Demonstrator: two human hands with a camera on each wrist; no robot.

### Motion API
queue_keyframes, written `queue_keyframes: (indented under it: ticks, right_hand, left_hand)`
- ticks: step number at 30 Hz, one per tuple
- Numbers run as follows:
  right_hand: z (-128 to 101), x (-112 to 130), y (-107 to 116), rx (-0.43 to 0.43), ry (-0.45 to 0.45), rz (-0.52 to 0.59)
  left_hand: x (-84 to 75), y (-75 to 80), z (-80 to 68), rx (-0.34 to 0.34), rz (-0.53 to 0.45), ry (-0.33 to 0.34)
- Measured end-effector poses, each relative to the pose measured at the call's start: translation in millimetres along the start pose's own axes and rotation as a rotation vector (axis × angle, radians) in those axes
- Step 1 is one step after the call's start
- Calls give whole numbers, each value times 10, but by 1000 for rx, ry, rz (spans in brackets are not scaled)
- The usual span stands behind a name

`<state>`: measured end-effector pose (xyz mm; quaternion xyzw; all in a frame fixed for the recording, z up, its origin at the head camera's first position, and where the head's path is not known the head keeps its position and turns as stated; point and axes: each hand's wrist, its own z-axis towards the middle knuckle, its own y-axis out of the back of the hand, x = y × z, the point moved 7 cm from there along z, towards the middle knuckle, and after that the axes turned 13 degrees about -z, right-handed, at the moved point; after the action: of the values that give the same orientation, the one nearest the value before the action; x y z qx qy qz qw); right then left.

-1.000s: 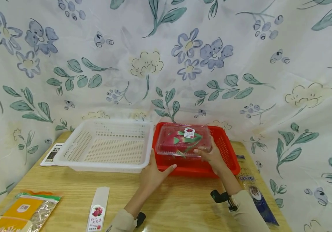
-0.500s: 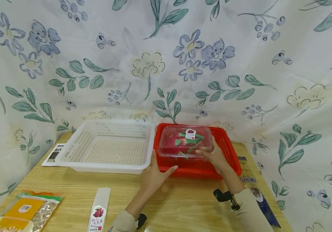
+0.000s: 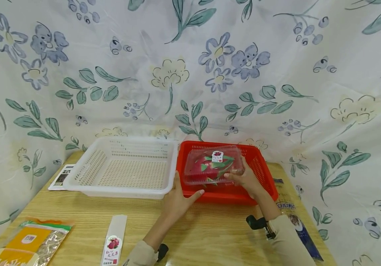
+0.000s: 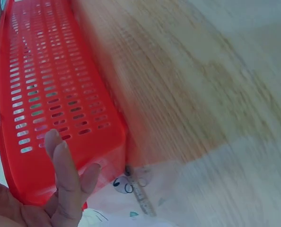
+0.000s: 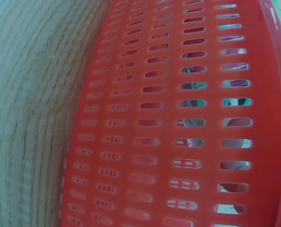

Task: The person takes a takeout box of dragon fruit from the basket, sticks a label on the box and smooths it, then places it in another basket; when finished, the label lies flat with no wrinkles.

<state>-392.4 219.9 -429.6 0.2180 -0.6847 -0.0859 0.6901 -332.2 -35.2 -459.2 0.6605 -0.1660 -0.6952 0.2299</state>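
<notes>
A clear plastic clamshell box (image 3: 212,168) with a pink dragon fruit inside sits low in the red slotted basket (image 3: 263,179). My right hand (image 3: 242,178) grips the box's near right edge, fingers curled on it. The left hand (image 3: 178,195) rests flat with straight fingers against the red basket's front left corner, thumb up beside the white basket. The left wrist view shows the red basket wall (image 4: 55,90) and my fingers (image 4: 67,179) on it. In the right wrist view only the red basket wall (image 5: 178,123) shows.
A white slotted basket (image 3: 94,184) stands left of the red one on the wooden table (image 3: 210,232). A narrow labelled strip (image 3: 113,242) and a yellow snack bag (image 3: 27,240) lie near the front left. A blue packet (image 3: 297,225) lies at the right edge. Floral cloth hangs behind.
The clamshell box has come down from above the red basket's rim into the basket, with the right hand following it. The left hand has stayed put.
</notes>
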Motion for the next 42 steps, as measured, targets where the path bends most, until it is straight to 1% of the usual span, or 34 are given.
queue_keyframes:
  ticks: [3,6,15,22,29,38,42]
  right_hand:
    - [10,-15,2,2,0,0]
    - [2,-21,-4,7,-2,-2]
    - [4,-15,-30,20,-9,-6]
    - [7,-34,-27,17,-28,-70]
    - [7,-60,-46,57,-1,-111]
    - [-29,-75,-50,95,-26,-126]
    - [-46,-71,-46,116,-26,-114]
  left_hand:
    - [-6,-1,0,15,15,12]
    - [-11,-1,-2,28,11,19]
    - [-23,8,-7,33,10,6]
    - [-23,7,3,26,17,-1]
    - [-19,0,5,22,39,-7]
    - [-12,-2,-3,26,34,3]
    - [-19,-1,-6,23,36,5]
